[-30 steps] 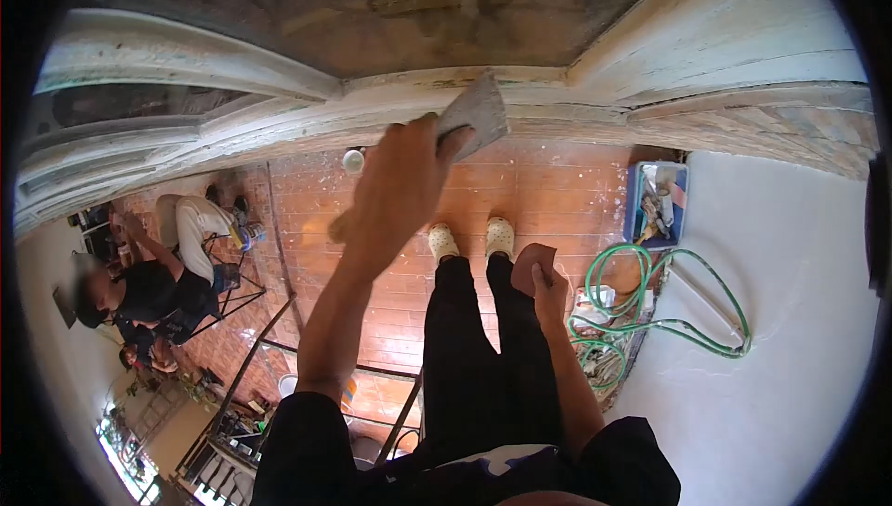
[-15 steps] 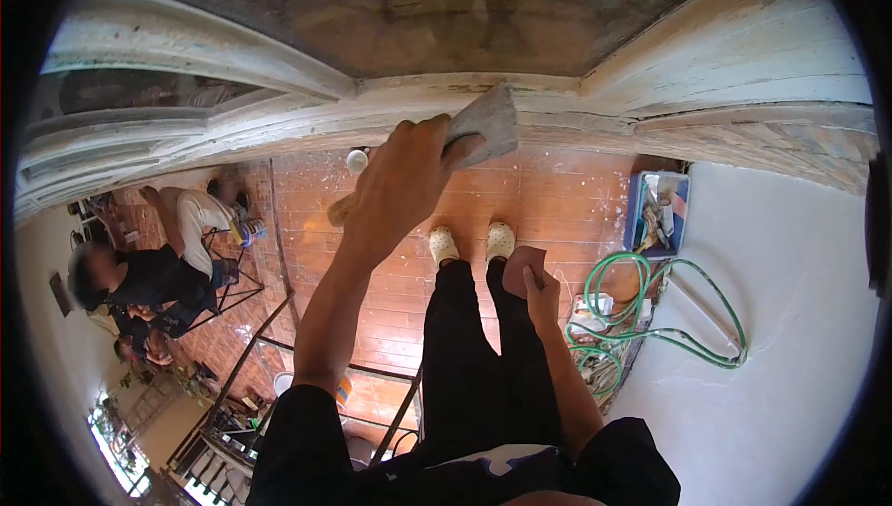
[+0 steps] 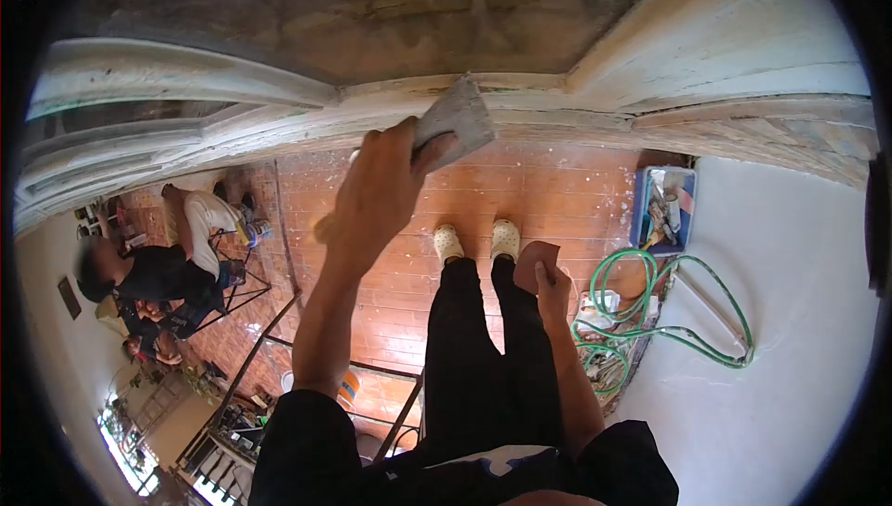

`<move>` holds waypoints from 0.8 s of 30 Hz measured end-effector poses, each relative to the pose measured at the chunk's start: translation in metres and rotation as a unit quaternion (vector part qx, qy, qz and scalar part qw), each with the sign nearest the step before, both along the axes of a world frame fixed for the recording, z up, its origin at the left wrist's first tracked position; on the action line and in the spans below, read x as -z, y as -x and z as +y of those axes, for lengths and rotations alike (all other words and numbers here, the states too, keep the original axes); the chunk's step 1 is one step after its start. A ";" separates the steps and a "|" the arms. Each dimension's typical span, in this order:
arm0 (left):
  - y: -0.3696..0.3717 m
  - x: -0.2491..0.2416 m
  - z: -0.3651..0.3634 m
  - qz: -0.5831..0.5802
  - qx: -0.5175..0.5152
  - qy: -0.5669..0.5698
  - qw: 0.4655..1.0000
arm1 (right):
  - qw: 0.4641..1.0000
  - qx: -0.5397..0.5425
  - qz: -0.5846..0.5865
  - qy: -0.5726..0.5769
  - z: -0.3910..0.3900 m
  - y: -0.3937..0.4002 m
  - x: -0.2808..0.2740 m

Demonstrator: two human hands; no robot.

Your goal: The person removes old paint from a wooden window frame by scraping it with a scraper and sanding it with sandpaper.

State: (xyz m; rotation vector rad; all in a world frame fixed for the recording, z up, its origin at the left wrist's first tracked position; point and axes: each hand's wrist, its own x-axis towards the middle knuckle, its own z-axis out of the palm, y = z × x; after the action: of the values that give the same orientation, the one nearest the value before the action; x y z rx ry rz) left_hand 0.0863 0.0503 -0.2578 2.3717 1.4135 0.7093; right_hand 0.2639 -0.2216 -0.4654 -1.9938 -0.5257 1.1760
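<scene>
Left hand [image 3: 379, 185] grips a putty knife [image 3: 465, 122] before a weathered window frame [image 3: 557, 125]; right hand [image 3: 554, 292] pinches sandpaper [image 3: 533, 266]; a person [image 3: 160, 274] sits apart.

Front: scraper [image 3: 465, 125] held in left hand [image 3: 381, 185], by the window frame [image 3: 539, 83]. Sheet [image 3: 534, 266] held in right hand [image 3: 555, 292], farther back. Floor [image 3: 390, 283]: shoes [image 3: 448, 243] placed centrally. Right: tools [image 3: 662, 213] contained in bin [image 3: 638, 210], set beside wall [image 3: 790, 255]; hose [image 3: 604, 274] looped behind bin, partly across wall. Left: seated person [image 3: 153, 274] observed, well apart from shoes. Back left: metal bars [image 3: 255, 343] positioned between seated person and the wearer's legs [image 3: 455, 357].
</scene>
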 end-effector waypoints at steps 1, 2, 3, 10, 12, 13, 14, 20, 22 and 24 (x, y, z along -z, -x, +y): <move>0.002 -0.004 0.000 0.015 -0.016 0.089 0.996 | 1.000 -0.006 0.006 -0.007 0.005 0.005 -0.004; 0.003 -0.010 0.000 0.028 -0.032 0.177 0.983 | 1.000 -0.011 0.010 -0.014 0.009 0.009 -0.007; 0.002 -0.014 0.000 0.035 -0.046 0.264 0.963 | 1.000 -0.016 0.010 -0.022 0.012 0.010 -0.007; -0.021 0.000 0.010 0.027 0.012 0.208 0.978 | 0.995 -0.090 0.000 0.051 0.006 0.005 0.000; -0.011 -0.001 0.007 -0.005 -0.010 0.210 0.978 | 0.998 -0.062 0.000 0.015 0.004 0.004 -0.002; -0.010 -0.002 0.006 -0.021 -0.018 0.211 0.977 | 0.999 -0.049 -0.009 0.019 0.003 0.000 -0.003; -0.013 -0.004 0.005 -0.011 -0.023 0.220 0.975 | 0.999 -0.036 -0.016 0.023 0.001 -0.003 -0.005; -0.018 -0.012 0.000 0.066 -0.050 0.211 0.974 | 1.000 -0.018 0.002 -0.009 -0.001 0.002 0.009; -0.005 -0.014 0.003 0.015 -0.058 0.249 0.967 | 1.000 -0.021 -0.003 -0.018 0.001 0.005 0.003; -0.006 -0.006 0.000 0.015 -0.036 0.150 0.988 | 1.000 -0.025 -0.009 -0.013 0.001 0.012 0.002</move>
State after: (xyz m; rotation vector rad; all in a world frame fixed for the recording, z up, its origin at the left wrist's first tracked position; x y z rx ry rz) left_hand 0.0924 0.0505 -0.2515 2.1164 1.5055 0.4427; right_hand 0.2519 -0.2209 -0.4676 -1.9819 -0.5997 1.1762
